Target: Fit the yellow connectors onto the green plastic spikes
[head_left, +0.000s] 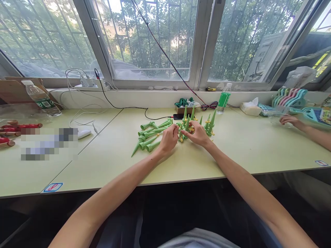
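Green plastic plant watering spikes with small yellow valves are spread before me. Several lying spikes (pixel 152 132) form a loose pile left of centre, and several standing spikes (pixel 212 120) point upward on the right. My left hand (pixel 169 138) is at the pile's right edge, thumb and fingers pinched together; whatever is between them is hidden. My right hand (pixel 198 135) is closed around the green watering spike (pixel 181 131) at the front of the standing group. Its fingertips partly cover that spike and the yellow pieces around it.
Behind the spikes are a small cardboard box (pixel 182 110), a dark phone (pixel 178 116) and a green-labelled bottle (pixel 223 98). White cables (pixel 77 115) and another bottle (pixel 41 100) are at left. Another person's hand (pixel 292 120) is at far right, near blue hangers (pixel 310 113).
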{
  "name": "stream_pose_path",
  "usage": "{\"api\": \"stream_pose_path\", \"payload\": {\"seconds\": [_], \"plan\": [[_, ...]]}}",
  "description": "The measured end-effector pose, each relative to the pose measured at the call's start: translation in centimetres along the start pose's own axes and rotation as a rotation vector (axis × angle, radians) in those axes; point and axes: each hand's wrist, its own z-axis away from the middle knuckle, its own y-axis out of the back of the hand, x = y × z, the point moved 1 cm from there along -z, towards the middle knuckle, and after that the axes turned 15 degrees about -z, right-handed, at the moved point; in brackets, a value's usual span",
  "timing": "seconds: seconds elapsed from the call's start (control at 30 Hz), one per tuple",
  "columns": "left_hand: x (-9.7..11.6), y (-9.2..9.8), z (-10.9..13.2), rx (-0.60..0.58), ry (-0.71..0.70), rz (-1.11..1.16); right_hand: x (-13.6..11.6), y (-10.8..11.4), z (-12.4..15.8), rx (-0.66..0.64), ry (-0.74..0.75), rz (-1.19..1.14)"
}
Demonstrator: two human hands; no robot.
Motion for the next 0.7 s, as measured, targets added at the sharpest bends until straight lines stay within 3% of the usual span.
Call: {"api": "stream_pose_path", "payload": {"seconds": [0.1, 0.2, 0.27, 0.33, 0.37, 0.43, 0.53, 0.7], "plan": [[-0.3, 1.1, -0.7, 0.178, -0.024, -0.115, 0.1, -0.5, 0.2, 0.027, 0.002, 0.048], [-1.1, 3.1, -2.1, 0.238, 0.02, -0.249, 0.3, -1.2, 0.3, 0.032, -0.019, 0.12], [-2.2, 4.6, -3.3, 0.127, 0.09, -0.35, 0.4, -1.5, 0.3, 0.028, -0.015, 0.127], [-3.4, 5.8, -4.7, -0.092, 0.134, -0.482, 0.6, -1.7, 0.2, 0.033, 0.013, 0.126], [-4.1, 6.3, -5.3, -0.193, 0.133, -0.558, 0.6, -1.8, 0.2, 0.038, 0.03, 0.126], [-5.3, 6.7, -6.5, -0.273, 0.072, -0.651, 0.7, -1.9, 0.1, 0.047, 0.056, 0.119], [-6.8, 6.1, -8.2, -0.374, -0.065, -0.678, 0.7, -2.1, 0.0, 0.047, 0.062, 0.091], [-8.2, 3.4, -10.7, -0.54, -0.075, -0.645, 0.5, -2.3, 0.0, 0.041, 0.055, 0.039]]}}
